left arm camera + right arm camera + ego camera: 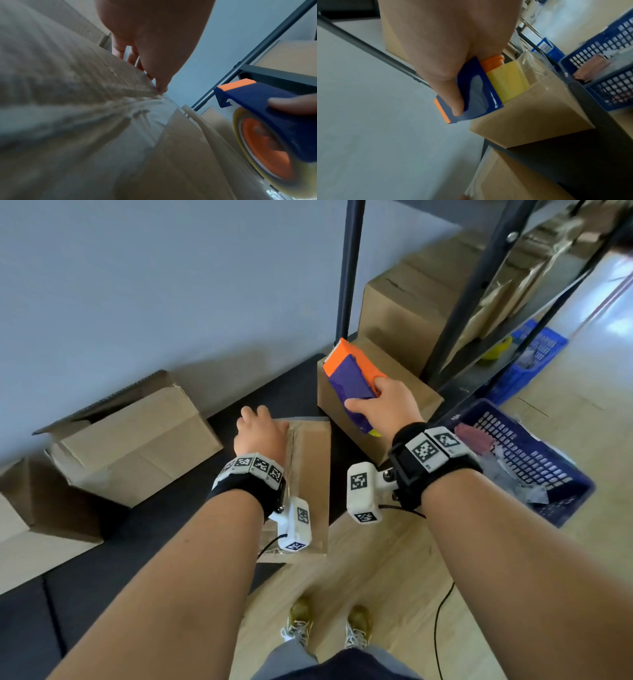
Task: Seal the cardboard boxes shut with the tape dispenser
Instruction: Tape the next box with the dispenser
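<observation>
A closed cardboard box (313, 474) lies on the floor in front of me with a strip of clear tape (291, 460) along its top seam. My left hand (262, 433) rests on its far end, fingertips (161, 86) pressing down where the wrinkled tape (145, 121) meets the far edge. My right hand (387, 409) grips a blue and orange tape dispenser (352, 378), lifted off the box and held above a second closed box (404, 392) to the right. The thumb lies on the dispenser's blue shell (477, 92), and its yellowish tape roll (506, 83) shows behind it.
An open-flapped box (137, 436) and another box (34, 525) stand at left on a black mat (137, 542). A black rack post (349, 268) rises behind the boxes, with more boxes (400, 313) stacked beside it. Two blue baskets (524, 453) sit at right. A cable (442, 611) runs across the wooden floor.
</observation>
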Available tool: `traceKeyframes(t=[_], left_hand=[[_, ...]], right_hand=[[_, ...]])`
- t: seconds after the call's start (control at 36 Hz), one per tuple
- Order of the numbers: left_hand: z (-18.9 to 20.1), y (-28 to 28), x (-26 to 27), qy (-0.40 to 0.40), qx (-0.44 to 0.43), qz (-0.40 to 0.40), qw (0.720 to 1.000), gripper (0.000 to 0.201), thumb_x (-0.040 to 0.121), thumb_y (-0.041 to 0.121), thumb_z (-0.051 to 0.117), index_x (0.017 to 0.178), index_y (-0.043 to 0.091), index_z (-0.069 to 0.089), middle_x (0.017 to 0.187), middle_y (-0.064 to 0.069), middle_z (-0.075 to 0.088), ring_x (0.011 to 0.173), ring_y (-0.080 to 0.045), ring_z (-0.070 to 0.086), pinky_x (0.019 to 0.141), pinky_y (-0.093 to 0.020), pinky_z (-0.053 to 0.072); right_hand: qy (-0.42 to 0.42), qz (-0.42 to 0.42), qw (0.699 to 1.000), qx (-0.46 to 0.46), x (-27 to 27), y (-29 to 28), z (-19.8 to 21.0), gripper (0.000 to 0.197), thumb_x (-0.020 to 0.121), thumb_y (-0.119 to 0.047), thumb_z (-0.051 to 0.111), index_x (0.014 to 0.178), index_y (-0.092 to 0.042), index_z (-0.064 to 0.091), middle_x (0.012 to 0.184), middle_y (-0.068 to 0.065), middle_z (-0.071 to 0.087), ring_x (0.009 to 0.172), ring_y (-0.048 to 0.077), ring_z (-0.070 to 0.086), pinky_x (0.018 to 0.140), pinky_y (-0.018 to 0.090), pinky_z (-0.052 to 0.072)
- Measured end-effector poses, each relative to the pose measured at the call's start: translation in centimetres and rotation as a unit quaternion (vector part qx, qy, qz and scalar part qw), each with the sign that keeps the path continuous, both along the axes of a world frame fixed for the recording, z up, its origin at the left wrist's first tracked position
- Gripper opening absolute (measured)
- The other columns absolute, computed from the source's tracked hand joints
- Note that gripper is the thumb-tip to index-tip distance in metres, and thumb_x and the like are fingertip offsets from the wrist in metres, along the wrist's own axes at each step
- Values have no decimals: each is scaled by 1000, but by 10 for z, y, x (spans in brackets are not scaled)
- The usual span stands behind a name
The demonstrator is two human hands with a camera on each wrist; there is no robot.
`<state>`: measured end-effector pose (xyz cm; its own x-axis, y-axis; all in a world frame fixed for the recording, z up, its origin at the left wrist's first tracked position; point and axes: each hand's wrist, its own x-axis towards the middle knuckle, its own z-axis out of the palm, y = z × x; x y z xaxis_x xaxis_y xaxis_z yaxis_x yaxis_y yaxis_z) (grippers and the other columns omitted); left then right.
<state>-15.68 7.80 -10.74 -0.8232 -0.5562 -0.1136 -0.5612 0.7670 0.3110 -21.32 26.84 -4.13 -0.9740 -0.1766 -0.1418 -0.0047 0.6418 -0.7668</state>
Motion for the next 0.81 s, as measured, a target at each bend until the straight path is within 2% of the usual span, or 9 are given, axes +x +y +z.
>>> traceKeyframes(t=[0.06,0.11,0.19,0.28,0.33,0.5,0.58,0.69,0.81], left_hand=[[-2,3,-4,8,6,-1,1000,38,96,37,41,119,6,46,119,-13,41,108,-30,44,74,-39,42],[-4,6,-9,14,9,-4,1000,41,96,39,41,121,7,46,119,-12,41,108,-29,44,78,-40,45],[-7,8,-16,24,24,2,999,43,96,42,42,124,9,45,120,-11,40,110,-28,43,79,-39,44],[-10,8,-19,41,39,17,998,43,96,43,45,125,11,46,123,-10,39,112,-27,42,79,-37,41],[-12,8,-19,53,37,22,998,42,96,45,46,124,13,47,124,-9,39,113,-26,42,78,-36,40],[-12,7,-20,62,33,33,997,43,95,49,48,122,16,48,124,-7,39,112,-24,43,72,-34,37],[-10,8,-19,58,31,35,997,43,95,49,48,123,17,48,125,-7,38,113,-23,42,72,-33,36],[-9,7,-19,63,27,38,997,43,94,50,49,122,18,50,125,-6,38,114,-23,41,72,-33,37],[-5,6,-18,70,43,38,996,43,94,47,48,128,20,48,128,-6,38,118,-23,39,76,-32,38]], right_hand=[[32,-5,999,42,-10,1,-3,30,86,-31,73,79,-12,50,76,4,55,71,22,54,66,35,44],[53,-13,995,83,-22,3,-6,36,87,-32,72,73,-18,42,71,-1,49,71,22,52,67,34,42],[63,-15,988,143,-37,6,-12,25,89,-33,69,85,-19,50,85,0,59,85,25,60,75,38,50],[71,-5,977,200,-49,7,-19,21,90,-33,68,95,-19,53,95,2,62,94,28,62,75,36,47],[81,3,970,231,-55,7,-23,23,90,-34,68,101,-18,56,100,5,65,100,30,62,80,38,48],[99,13,948,303,-67,3,-29,27,92,-34,67,109,-14,59,103,8,67,102,31,63,95,44,49],[95,10,946,309,-70,2,-29,31,92,-34,68,112,-12,58,106,9,67,104,32,63,99,45,48],[84,-14,955,284,-71,1,-30,45,84,-38,76,114,-12,57,109,8,65,107,31,62,101,45,48],[110,-51,959,255,-67,-3,-24,60,82,-38,76,129,-11,51,130,11,58,127,32,49,112,46,36]])
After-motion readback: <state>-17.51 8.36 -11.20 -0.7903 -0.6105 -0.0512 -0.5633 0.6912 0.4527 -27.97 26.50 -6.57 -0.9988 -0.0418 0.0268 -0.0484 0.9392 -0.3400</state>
